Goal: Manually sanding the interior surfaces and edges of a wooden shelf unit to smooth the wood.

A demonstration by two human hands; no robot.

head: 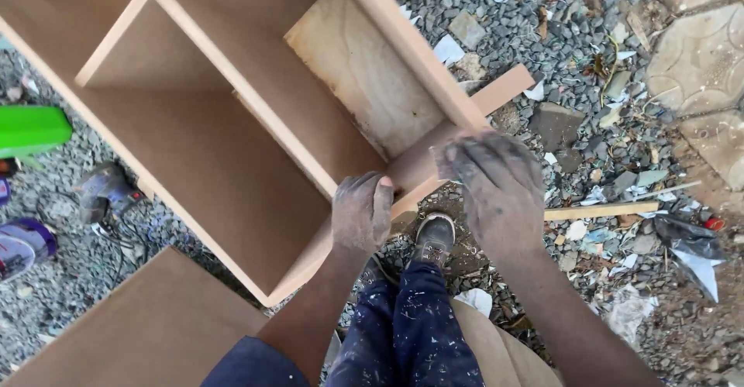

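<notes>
Left hand [362,213] closed over edge of wooden cabinet frame [232,123], tilted on gravel ground [604,108]. Right hand [496,185] pressed, fingers curled, on frame's end panel [418,162]; grip not discernible. Best steadied with both hands, shoe [434,238] clear.

Wooden cabinet frame [232,147]: light brown board carcass, open side facing up, standing on gravel and tilted diagonally across view. Inner dividers split it into compartments; back panel at upper right is paler, rough plywood. A narrow strip [504,91] projects past the corner at right. Near corner edge sits under both hands; surfaces dusty.
</notes>
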